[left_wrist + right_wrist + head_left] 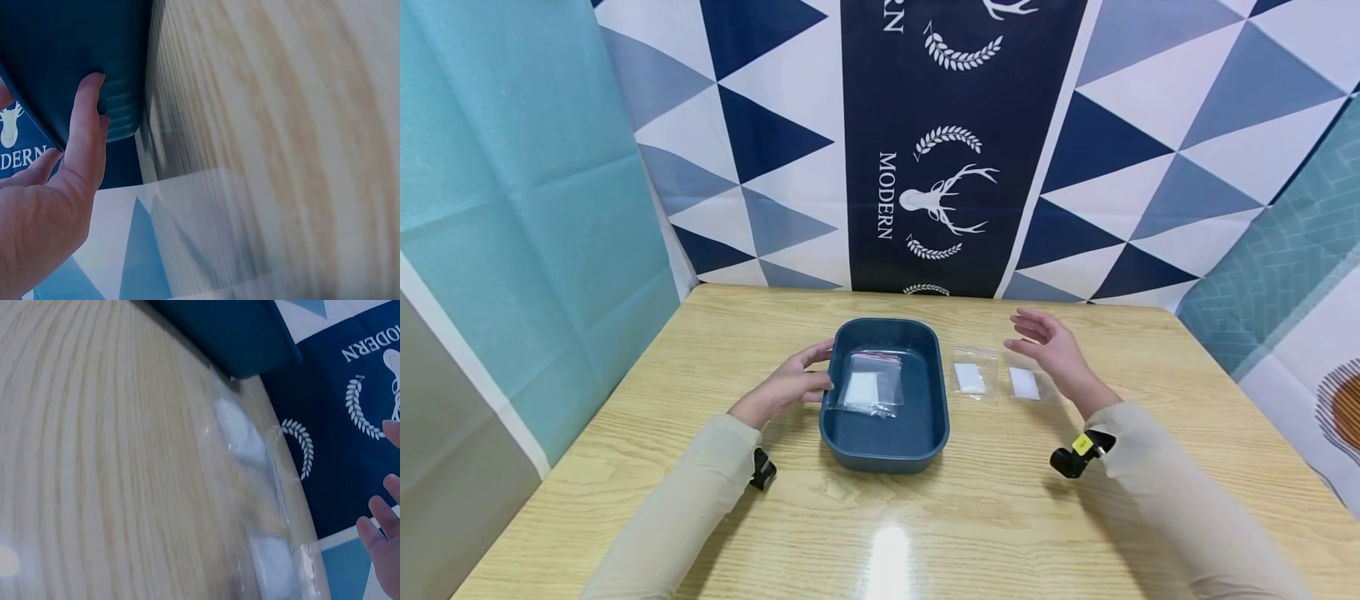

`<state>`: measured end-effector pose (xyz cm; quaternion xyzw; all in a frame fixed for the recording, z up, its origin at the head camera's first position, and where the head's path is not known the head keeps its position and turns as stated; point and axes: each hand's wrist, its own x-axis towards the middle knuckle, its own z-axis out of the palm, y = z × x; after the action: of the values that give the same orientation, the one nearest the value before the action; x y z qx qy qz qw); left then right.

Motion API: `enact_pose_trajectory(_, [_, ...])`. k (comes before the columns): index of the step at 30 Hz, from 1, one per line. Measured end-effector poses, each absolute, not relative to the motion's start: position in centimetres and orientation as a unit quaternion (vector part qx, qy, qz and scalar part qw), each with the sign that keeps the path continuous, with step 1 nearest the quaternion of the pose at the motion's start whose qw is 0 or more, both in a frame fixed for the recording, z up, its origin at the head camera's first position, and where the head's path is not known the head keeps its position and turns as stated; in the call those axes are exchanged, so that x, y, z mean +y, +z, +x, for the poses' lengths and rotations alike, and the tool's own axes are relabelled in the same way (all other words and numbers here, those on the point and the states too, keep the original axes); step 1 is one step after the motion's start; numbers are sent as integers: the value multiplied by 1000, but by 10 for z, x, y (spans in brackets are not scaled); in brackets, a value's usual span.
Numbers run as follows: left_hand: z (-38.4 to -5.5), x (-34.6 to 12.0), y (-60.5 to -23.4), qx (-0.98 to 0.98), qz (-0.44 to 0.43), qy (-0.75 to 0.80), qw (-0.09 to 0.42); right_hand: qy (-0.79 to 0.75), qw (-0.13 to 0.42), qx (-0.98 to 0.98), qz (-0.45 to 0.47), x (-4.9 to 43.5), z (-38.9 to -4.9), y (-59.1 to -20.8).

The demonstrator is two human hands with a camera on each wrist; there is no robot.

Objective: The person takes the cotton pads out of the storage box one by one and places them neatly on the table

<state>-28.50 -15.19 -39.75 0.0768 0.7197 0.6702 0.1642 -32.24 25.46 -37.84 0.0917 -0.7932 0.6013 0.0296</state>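
Observation:
A dark blue bin [883, 450] stands on the table, with clear zip bags [874, 383] inside, a white piece showing in them. My left hand [786, 385] is at the bin's left side; in the left wrist view, extended fingers [86, 119] lie against its outer wall [56, 50]. To the right of the bin lie two clear bags, a nearer one [972, 377] and a farther one [1024, 383], each with a white piece inside. Above the farther bag hovers my right hand [1054, 348], fingers loosely bent and parted, nothing between them.
The light wood table [760, 533] ends at a patterned cloth backdrop [925, 208] behind the bin. A teal cloth [527, 208] hangs on the left side. Black wrist cameras hang below both sleeves, close over the tabletop.

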Motion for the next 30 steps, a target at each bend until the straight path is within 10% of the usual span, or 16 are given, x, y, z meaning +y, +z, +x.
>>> enact_pose_trajectory(30, [-286, -153, -400, 721, 80, 668, 164, 639, 5, -763, 95, 153, -335, -351])
